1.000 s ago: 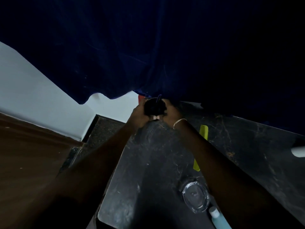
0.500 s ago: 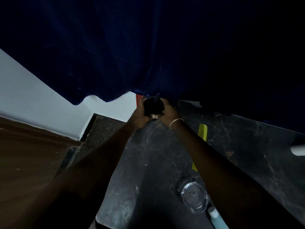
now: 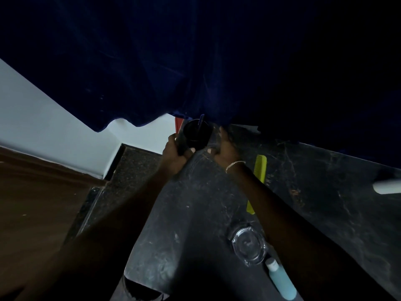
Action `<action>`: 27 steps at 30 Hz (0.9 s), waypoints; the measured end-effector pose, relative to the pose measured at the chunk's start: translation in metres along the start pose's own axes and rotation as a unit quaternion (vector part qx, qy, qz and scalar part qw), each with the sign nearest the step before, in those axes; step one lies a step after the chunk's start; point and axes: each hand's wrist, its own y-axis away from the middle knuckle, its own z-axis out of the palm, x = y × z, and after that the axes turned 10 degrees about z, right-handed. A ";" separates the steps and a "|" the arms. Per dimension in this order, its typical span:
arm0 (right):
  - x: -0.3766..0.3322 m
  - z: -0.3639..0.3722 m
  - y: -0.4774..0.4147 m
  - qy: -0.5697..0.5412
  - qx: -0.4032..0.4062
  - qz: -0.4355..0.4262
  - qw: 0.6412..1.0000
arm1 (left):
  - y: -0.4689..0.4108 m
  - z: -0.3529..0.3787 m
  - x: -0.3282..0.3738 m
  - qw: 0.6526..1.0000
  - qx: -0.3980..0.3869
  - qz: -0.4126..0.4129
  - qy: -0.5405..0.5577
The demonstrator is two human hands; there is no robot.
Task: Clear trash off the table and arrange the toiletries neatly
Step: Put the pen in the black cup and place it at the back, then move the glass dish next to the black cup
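Note:
A black cup (image 3: 196,134) stands at the far edge of the black marble table (image 3: 195,213), just under the hem of a dark blue curtain (image 3: 195,61). A blue stick-like handle (image 3: 201,122) leans inside it. My left hand (image 3: 174,149) is closed on the cup's left side, thumb at its base. Just right of the cup is my right hand (image 3: 224,146), fingers spread, a thin bracelet on its wrist. A red item (image 3: 179,123) peeks out behind the cup.
A yellow-green comb (image 3: 259,170) lies right of my right forearm. A clear glass dish (image 3: 247,244) and a light blue bottle (image 3: 280,279) lie near the front edge. A white tube end (image 3: 388,186) shows at far right. Brown floor (image 3: 43,203) lies to the left.
Both hands were cupped around the black cup. Now my right hand has opened and drawn slightly right of it, while my left hand stays on it.

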 end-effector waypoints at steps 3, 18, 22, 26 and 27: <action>0.023 -0.007 0.029 0.044 0.019 -0.038 0.998 | 0.035 0.006 -0.006 0.999 -0.019 0.017 -0.032; 0.147 -0.049 0.226 0.086 0.129 -0.061 0.986 | 0.204 0.119 -0.007 0.989 -0.114 0.069 -0.071; 0.174 -0.049 0.258 0.069 0.121 0.037 0.989 | 0.222 0.149 -0.004 0.982 -0.134 0.013 -0.133; 0.178 -0.051 0.272 0.200 0.094 0.080 0.972 | 0.231 0.167 0.009 0.974 -0.143 -0.005 -0.176; 0.178 -0.052 0.273 0.226 0.067 0.085 0.968 | 0.231 0.171 0.012 0.974 -0.138 -0.011 -0.182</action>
